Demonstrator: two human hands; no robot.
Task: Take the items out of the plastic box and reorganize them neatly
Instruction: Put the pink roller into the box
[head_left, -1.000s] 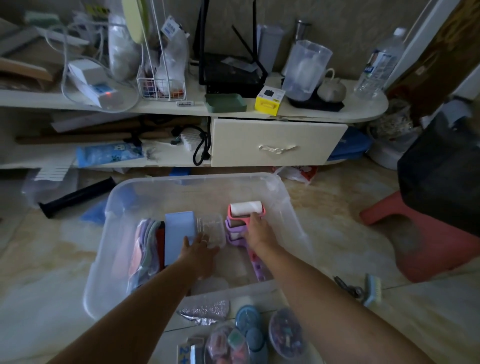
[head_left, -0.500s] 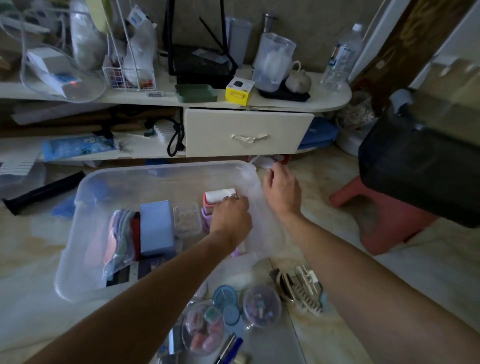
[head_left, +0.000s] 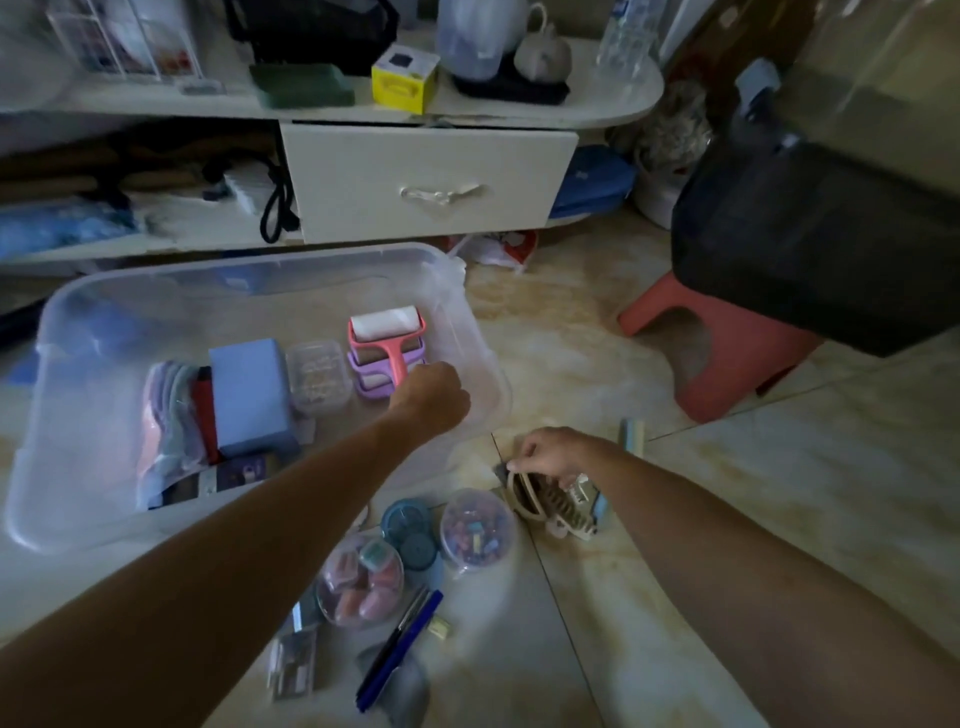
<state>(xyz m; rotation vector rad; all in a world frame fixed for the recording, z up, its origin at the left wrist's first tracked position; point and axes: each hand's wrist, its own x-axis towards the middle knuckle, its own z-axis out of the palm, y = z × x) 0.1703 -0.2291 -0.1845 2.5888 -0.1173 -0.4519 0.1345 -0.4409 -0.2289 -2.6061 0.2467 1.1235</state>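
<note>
Reaching into the plastic box (head_left: 467, 332), the left hand (head_left: 434, 397) is gripping the pink roller's (head_left: 387, 332) handle while the right hand (head_left: 553, 454) is pinching hair clips (head_left: 550, 506) on the floor (head_left: 727, 493), seemingly sorting them.

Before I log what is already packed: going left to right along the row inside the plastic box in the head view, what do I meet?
Stack of flat pouches → blue box → small clear lidded container → pink lint roller lying on the purple ones, its handle at the left hand.
</note>
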